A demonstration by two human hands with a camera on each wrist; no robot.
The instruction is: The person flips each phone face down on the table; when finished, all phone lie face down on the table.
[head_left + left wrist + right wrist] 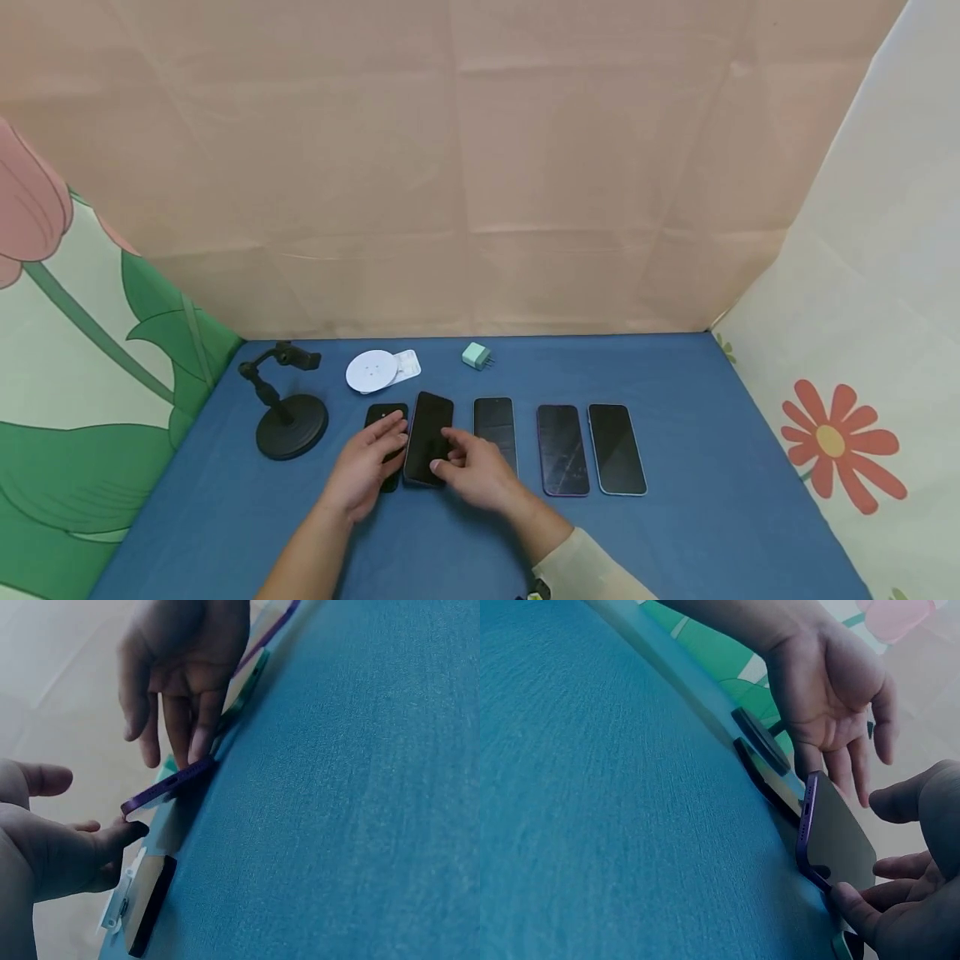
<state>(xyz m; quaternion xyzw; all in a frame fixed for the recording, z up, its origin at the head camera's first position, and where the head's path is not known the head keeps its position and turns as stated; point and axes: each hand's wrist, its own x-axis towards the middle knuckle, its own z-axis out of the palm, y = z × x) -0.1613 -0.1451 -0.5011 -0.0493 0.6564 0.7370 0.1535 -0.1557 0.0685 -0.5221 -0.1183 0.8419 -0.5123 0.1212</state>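
Presently, a black stand (pixel 291 427) occupies the left, then a white disc (pixel 371 369). Lower centre, the left hand (pixel 367 467), ungripped, obstructs one phone (pixel 380 411) and touches a tilted black phone's (pixel 430 423) raised edge. The right hand (pixel 477 477), thumb free, fingers the opposite edge; a mint plug (pixel 476 356) and three phones (pixel 563 450) follow.

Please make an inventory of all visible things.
Tilted rectangular phone: 1, black, purple-edged, second from left
Flat rectangular phones: 4, dark, either side of it
Round-based stand: 1, black, far left
Thin round disc: 1, white, behind phones
Flat piece: 1, white, partly under disc
Boxy adapter: 1, pale green, behind phones
Cloth covering: 1, blue, underneath
Creased backdrop: 1, beige, rear
Flower-printed sheets: 2, multicoloured, either side
Unclear item: 1, dark, bottom edge
Sleeve: 1, pale, lower right
Left hand: 1, at tilted phone's left edge
Right hand: 1, at its right edge
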